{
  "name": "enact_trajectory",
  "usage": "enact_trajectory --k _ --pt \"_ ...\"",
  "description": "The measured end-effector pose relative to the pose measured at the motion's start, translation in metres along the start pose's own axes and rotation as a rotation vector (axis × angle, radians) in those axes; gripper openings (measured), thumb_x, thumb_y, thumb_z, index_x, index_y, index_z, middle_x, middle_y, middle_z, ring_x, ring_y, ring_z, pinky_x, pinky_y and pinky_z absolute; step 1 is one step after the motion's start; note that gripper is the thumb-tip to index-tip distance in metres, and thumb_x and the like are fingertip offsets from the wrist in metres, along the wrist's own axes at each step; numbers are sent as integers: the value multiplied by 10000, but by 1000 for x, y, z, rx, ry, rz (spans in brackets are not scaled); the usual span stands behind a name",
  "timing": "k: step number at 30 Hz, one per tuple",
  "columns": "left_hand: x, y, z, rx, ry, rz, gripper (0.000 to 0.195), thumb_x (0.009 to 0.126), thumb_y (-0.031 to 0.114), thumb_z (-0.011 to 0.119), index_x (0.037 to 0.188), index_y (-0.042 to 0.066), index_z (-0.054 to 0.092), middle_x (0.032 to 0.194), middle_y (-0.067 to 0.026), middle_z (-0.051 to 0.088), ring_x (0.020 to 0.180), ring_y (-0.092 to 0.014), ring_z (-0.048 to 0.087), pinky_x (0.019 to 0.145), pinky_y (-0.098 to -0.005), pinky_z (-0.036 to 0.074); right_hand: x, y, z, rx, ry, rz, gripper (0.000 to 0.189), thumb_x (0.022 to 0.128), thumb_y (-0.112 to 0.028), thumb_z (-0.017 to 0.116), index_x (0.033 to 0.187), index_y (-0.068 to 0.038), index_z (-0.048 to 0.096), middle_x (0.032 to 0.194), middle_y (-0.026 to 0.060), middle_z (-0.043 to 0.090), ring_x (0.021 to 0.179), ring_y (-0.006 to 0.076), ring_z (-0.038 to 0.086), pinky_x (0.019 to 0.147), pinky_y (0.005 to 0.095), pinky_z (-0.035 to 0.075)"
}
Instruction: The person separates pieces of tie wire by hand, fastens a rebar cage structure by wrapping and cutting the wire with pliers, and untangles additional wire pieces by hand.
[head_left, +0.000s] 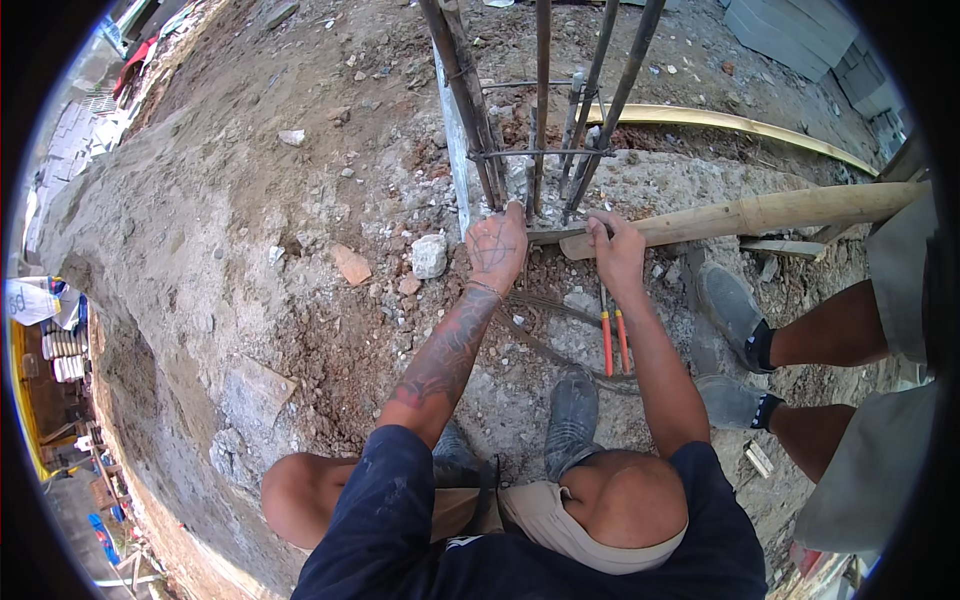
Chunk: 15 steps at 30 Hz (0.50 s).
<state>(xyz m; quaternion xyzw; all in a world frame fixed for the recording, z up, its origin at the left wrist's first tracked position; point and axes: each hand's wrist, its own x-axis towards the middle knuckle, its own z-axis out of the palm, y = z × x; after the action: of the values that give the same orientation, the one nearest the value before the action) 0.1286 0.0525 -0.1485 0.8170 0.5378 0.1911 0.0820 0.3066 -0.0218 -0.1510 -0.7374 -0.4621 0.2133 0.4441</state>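
Observation:
My left hand (495, 244) is curled at the foot of a rebar column cage (541, 112), around the left end of a dark flat strip (551, 235). At the strip's right end are the bent fingers of my right hand (619, 244). A bamboo pole (750, 214) comes in from the right, its near end by my right hand; whether that hand also touches it is hard to tell. Below my hands, pincers with orange-red handles (608, 345) lie on the ground beside thin tie wires (536, 341). Upright bars are joined by thin stirrups (540, 153).
A co-worker's legs (817, 330) stand close on my right. Beyond the cage lies a long timber strip (720, 120), with grey blocks (787, 34) stacked farther off. A pale stone (429, 256) and a broken tile piece (351, 264) sit left of my hand. The dirt drops away at left.

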Motion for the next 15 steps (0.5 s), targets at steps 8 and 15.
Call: enact_trajectory --k 8,15 --pt "-17 4 -10 -83 -23 -220 204 917 262 557 884 82 646 709 -198 649 697 -415 649 633 -499 494 -4 -11 33 99 68 69 197 938 -142 611 1047 10 670 802 101 688 661 150 661 641 295 515" --pt "-41 27 -10 -364 36 -390 251 901 247 576 877 25 690 704 -203 643 704 -390 654 631 -454 485 -6 -16 57 56 98 -79 177 925 -99 591 1042 12 665 821 120 696 736 207 679 718 322 517"
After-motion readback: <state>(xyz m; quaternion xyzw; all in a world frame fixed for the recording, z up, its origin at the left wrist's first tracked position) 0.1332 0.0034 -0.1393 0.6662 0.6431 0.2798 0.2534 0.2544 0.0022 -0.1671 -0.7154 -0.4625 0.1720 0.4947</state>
